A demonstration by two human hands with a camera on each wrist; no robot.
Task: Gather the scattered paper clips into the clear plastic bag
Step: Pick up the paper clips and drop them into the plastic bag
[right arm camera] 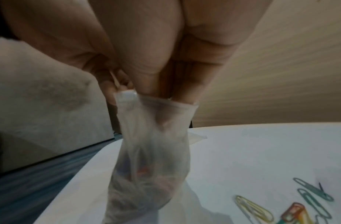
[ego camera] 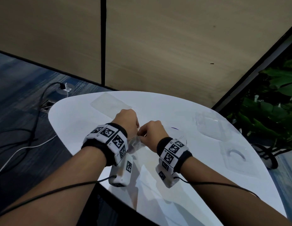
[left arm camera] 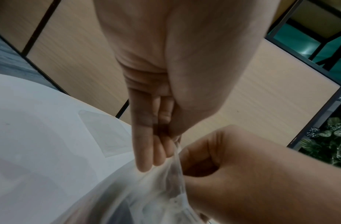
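Observation:
A small clear plastic bag [right arm camera: 152, 151] hangs above the white table [ego camera: 174, 108], with several coloured clips dimly visible in its bottom. My left hand [ego camera: 127, 121] pinches one side of the bag's [ego camera: 135, 142] top edge. My right hand [ego camera: 151, 132] has its fingers pushed into the bag's mouth and grips the other side. In the left wrist view the bag [left arm camera: 146, 189] hangs below my left fingers [left arm camera: 154, 151]. Loose paper clips lie on the table in the right wrist view: a yellow one [right arm camera: 252, 209], a green one [right arm camera: 313, 191] and an orange one [right arm camera: 294, 210].
Another flat clear bag [ego camera: 109, 103] lies at the table's far left. Clear plastic packaging [ego camera: 209, 126] and a clear lid [ego camera: 236, 157] sit on the right. Wooden wall panels [ego camera: 158, 46] stand behind; cables [ego camera: 27, 136] run over the floor at left; plants [ego camera: 272, 103] at right.

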